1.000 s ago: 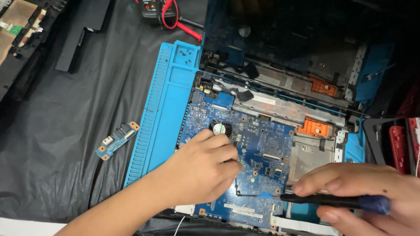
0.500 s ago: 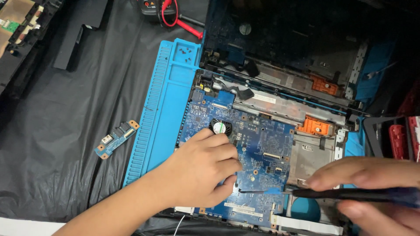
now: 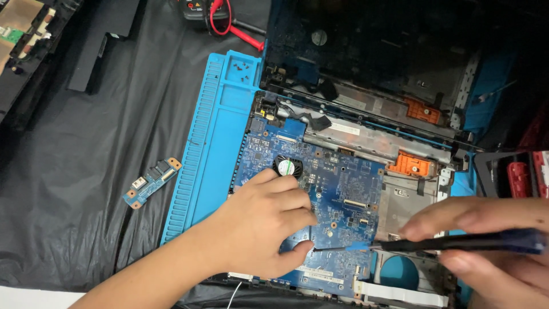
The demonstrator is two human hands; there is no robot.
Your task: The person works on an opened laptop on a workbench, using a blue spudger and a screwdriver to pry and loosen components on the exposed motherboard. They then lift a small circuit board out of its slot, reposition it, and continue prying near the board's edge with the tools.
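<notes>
Here, the right hand (image 3: 486, 240) pinches a screwdriver (image 3: 457, 243); the left hand (image 3: 263, 223), grip spread, presses the motherboard (image 3: 337, 189).

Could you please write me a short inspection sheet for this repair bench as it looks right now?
Surface: blue mat on black sheet.
Job's things: blue motherboard in opened laptop chassis; screwdriver tip on board.
Clutter: small circuit board; black bar.
Grippers: left hand pressing board; right hand gripping screwdriver.
Cables: red probe lead.
Surroundings: red case at right.
</notes>
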